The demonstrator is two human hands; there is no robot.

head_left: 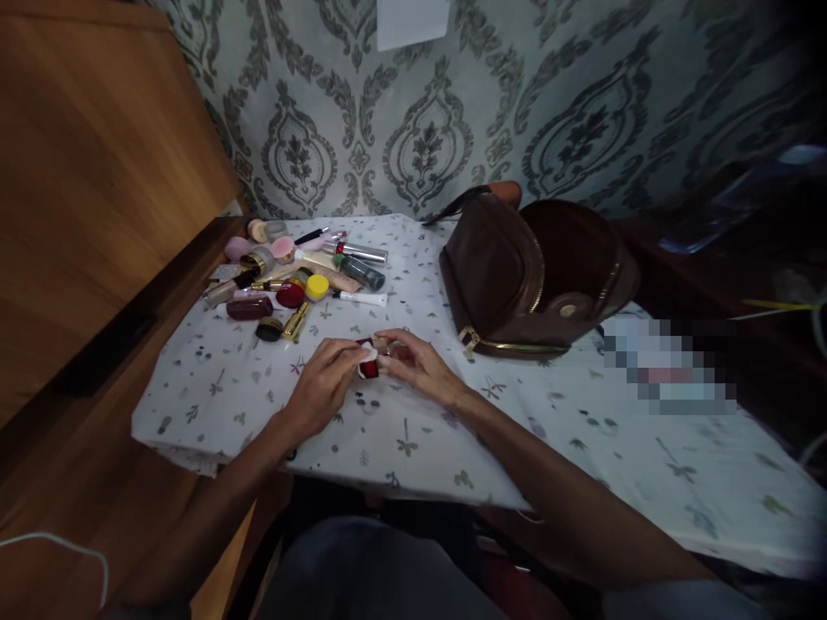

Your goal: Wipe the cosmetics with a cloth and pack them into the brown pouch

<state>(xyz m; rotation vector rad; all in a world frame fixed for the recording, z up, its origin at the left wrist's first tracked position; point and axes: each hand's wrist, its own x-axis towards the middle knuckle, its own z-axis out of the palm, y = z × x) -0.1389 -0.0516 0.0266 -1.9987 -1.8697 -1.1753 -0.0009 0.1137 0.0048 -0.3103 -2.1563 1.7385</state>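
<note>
While left fingers (342, 351) hold white wadding (370, 352) — right fingers (404, 338) grip a dark-red container (369, 368).

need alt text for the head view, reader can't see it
A person's left hand and right hand hold a small red item and a white wad over a patterned tablecloth. Cosmetics lie left; an open brown bag stands right.

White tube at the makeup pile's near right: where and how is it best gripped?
Likely best pinched across the middle, from above and the right: the white tube lies flat and slim, its right end pointing out of the makeup pile.
</note>
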